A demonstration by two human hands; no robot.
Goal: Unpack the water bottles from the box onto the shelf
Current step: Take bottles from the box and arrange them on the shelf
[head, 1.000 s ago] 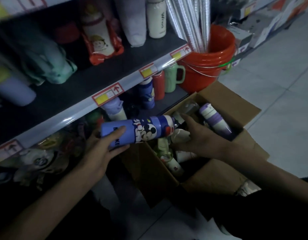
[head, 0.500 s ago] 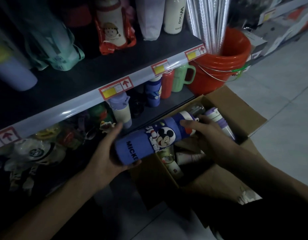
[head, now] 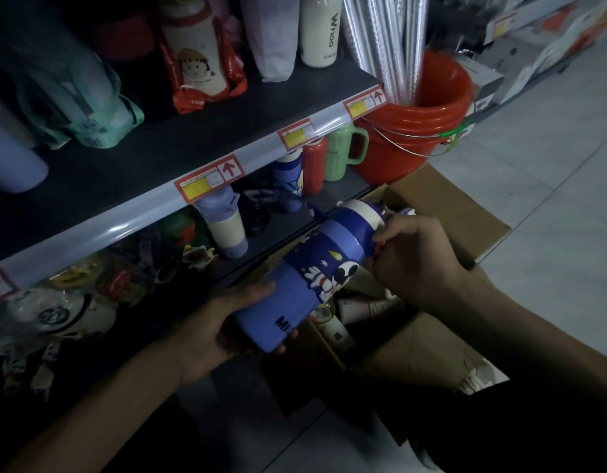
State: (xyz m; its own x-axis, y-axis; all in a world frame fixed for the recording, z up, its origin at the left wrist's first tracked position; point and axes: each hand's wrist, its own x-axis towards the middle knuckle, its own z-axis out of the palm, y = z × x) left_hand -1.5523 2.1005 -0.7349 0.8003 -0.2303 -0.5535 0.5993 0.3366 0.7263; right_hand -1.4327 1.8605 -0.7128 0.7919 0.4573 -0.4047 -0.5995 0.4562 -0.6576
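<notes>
Blue bottle is tilted above my box; my left hand grips its base, my right hand pinches its cap.

read "mi" in black capitals low on the blue bottle, rest of the word turned out of sight. made out sideways lettering like "whoo" on the white bottle. found red up-arrows on the price tags along the shelf edge, fine print there too small to read.
</notes>
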